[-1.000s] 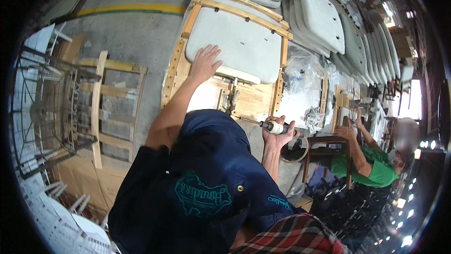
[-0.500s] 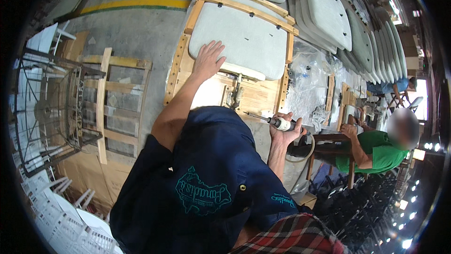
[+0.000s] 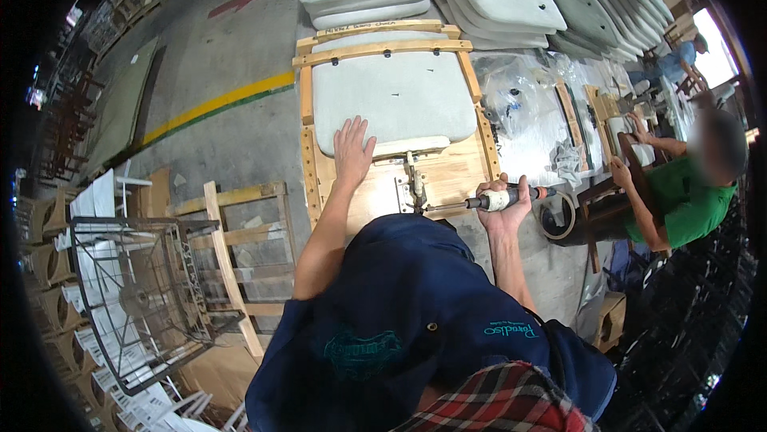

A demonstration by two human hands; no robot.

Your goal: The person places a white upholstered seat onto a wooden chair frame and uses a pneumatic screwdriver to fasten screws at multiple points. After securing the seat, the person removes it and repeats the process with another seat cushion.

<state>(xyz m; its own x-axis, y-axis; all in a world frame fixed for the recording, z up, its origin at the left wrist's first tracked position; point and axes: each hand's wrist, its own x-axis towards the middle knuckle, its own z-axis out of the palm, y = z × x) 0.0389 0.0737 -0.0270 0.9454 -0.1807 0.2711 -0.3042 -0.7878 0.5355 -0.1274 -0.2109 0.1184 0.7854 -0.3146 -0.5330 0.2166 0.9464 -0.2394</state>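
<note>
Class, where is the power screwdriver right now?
Head view, right of centre: the power screwdriver is in the right hand, tip toward the metal bracket below the grey seat cushion.

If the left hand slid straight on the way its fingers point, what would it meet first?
The left hand lies flat on the grey cushion, fingers pointing up the picture. Going on, it would cross more cushion, then likely reach the wooden frame's top rail; depth is unclear.
</note>
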